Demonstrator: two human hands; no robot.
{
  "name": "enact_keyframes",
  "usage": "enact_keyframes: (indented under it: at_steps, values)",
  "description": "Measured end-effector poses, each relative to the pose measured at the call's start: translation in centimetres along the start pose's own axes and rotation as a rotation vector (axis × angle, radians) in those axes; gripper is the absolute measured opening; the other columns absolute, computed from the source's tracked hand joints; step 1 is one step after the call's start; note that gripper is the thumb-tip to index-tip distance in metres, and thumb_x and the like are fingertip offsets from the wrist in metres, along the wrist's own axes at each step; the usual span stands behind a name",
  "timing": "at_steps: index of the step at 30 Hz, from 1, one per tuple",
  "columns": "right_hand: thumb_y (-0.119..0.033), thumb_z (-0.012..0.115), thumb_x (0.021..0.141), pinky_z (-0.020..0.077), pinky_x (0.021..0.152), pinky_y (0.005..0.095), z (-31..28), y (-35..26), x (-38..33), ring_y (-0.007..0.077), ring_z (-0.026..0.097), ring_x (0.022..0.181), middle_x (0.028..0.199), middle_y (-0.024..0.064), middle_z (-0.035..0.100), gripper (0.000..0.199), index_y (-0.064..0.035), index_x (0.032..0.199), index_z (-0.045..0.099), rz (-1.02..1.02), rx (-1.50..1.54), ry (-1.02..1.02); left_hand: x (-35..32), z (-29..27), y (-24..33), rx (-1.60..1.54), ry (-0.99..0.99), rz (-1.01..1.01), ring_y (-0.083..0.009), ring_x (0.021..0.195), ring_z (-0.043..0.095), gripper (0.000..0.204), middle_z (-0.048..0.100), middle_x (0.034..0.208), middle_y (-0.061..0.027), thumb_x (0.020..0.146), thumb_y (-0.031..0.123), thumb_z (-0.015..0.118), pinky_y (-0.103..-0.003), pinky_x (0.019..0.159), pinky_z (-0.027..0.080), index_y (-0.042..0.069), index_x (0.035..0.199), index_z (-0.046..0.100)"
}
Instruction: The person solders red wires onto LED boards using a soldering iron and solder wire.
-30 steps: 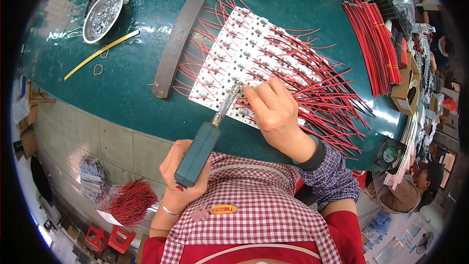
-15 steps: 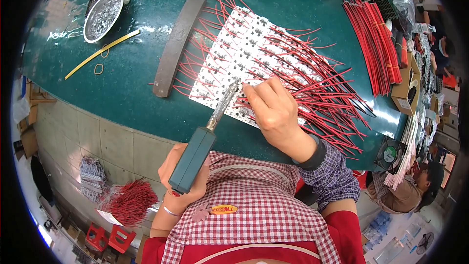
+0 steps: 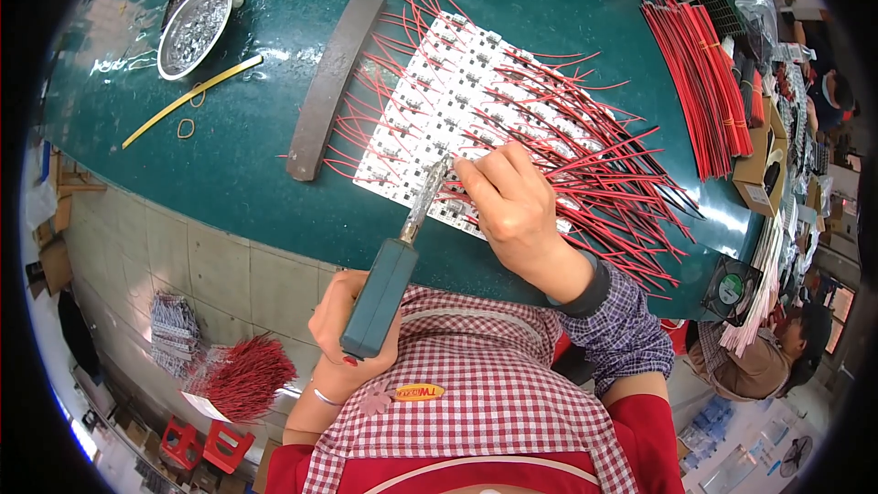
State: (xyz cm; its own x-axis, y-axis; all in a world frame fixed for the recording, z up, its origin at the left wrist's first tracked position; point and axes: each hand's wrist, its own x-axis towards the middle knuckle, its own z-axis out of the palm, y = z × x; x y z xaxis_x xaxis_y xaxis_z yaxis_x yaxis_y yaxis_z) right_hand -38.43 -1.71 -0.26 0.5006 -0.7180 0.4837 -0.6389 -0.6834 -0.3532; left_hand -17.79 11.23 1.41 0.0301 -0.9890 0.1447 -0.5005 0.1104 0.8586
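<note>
My left hand point(image 3: 331, 325) is wrapped around the green handle of a soldering iron point(image 3: 382, 297). Its metal tip reaches onto a white panel of circuit boards point(image 3: 402, 142), close to the fingertips of my right hand point(image 3: 514, 210). Those fingers are pinched together just beside the tip; a thin red wire seems to be in them, mostly hidden by the fingers. Many red and black wires point(image 3: 631, 187) fan out from the panel's right side, some passing under or behind my right hand. Shorter red wires point(image 3: 352, 133) stick out on its left.
Left of the panel lies a long dark bar point(image 3: 334, 91). Farther left are a metal bowl point(image 3: 163, 50) of silvery bits and a yellow strip point(image 3: 192, 101). At right are red wire bundles point(image 3: 700, 82) and a small black fan point(image 3: 732, 286). A person point(image 3: 745, 361) is beyond the table.
The soldering iron and my left hand have shifted slightly to the right, the handle now a little more upright. My right hand has hardly moved.
</note>
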Motion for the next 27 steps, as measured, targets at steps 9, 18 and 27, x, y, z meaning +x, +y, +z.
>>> enact_keyframes:
  at_steps: [9, 18, 27]
  values:
    - [0.007, 0.064, 0.064, 0.0457, 0.059, 0.0366, 0.1, 0.0, -0.4, 0.0265, 0.053, 0.075, 0.081, 0.0094, 0.055, 0.037, 0.0051, 0.1, 0.069, -0.019, -0.012, -0.005, 0.0, 0.0, 0.3, 0.003, -0.012, -0.018, -0.0275, 0.072, 0.067, 0.025, 0.064, 0.087, -0.0148, 0.068, -0.005, 0.073, -0.031, 0.065, 0.053, -0.004, 0.09, 0.062]
    - [-0.005, 0.064, 0.074, 0.0472, 0.06, 0.0334, 0.1, 0.7, -1.0, 0.0241, 0.053, 0.082, 0.086, 0.0076, 0.053, 0.025, 0.0027, 0.098, 0.064, -0.075, -0.107, -0.035, -1.3, -7.6, -2.2, 0.216, 0.64, -0.051, -0.0207, 0.093, 0.065, 0.032, 0.065, 0.108, -0.011, 0.087, -0.001, 0.07, -0.03, 0.075, 0.053, -0.003, 0.118, 0.064]
    - [0.0, 0.067, 0.073, 0.0476, 0.065, 0.0371, -0.7, 0.6, 0.0, 0.0244, 0.058, 0.078, 0.085, 0.0077, 0.058, 0.032, -0.0027, 0.105, 0.072, -0.069, -0.005, 0.094, -0.5, -30.3, 2.3, 0.389, 0.764, 0.118, -0.0139, 0.073, 0.058, 0.019, 0.063, 0.087, -0.0074, 0.093, 0.011, 0.067, -0.025, 0.07, 0.046, -0.004, 0.104, 0.068]
